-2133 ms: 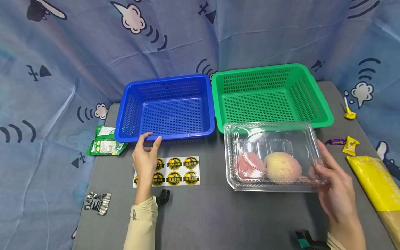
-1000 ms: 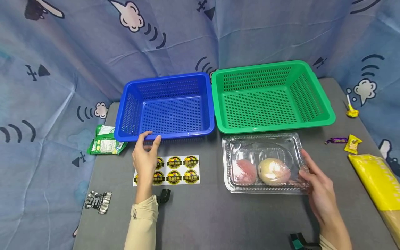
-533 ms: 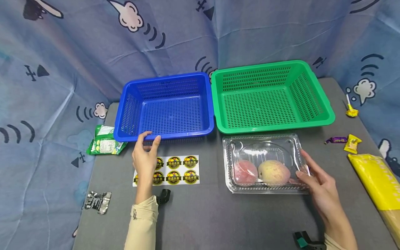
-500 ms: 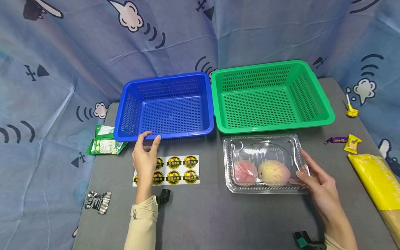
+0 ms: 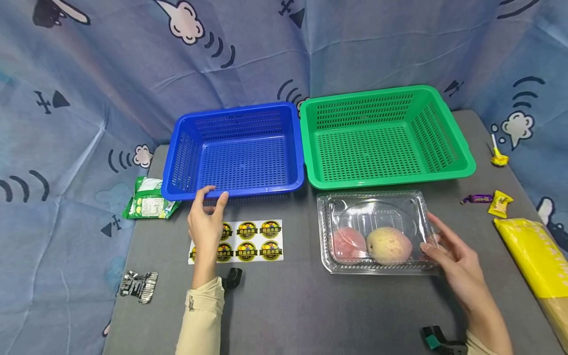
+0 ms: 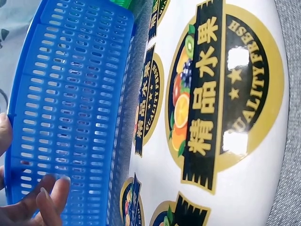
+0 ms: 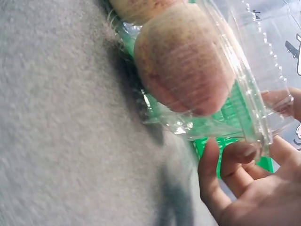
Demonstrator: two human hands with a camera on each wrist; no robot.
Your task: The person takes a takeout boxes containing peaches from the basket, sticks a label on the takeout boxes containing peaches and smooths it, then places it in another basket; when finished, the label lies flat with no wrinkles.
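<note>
A: Where does the clear plastic clamshell box (image 5: 374, 231) sit?

B: Flat on the grey counter (image 5: 284, 305), just in front of the green perforated plastic basket (image 5: 383, 135). Inside it lie a yellowish round fruit (image 5: 388, 245) and a pinkish one (image 5: 349, 242), touching each other.

A: And the right hand (image 5: 454, 266)?

B: At the box's right end. In the wrist view its fingers (image 7: 235, 157) curl round the rim, pinching the lid's edge.

A: How would you handle that grip well?

B: I'd judge the thin plastic flexes easily, so hold by the rim, squeeze lightly, and keep the box level so the fruit doesn't roll.

A: The left hand (image 5: 206, 227)?

B: It rests on the white sheet of round black-and-gold fruit stickers (image 5: 248, 241), fingers relaxed and spread, the tips touching the front rim of the blue perforated plastic basket (image 5: 237, 150). It grips nothing.

A: Anything further out?

B: A green snack packet (image 5: 150, 199) at the left, wrapped sweets (image 5: 498, 204) and a yellow packet (image 5: 530, 259) at the right.
</note>
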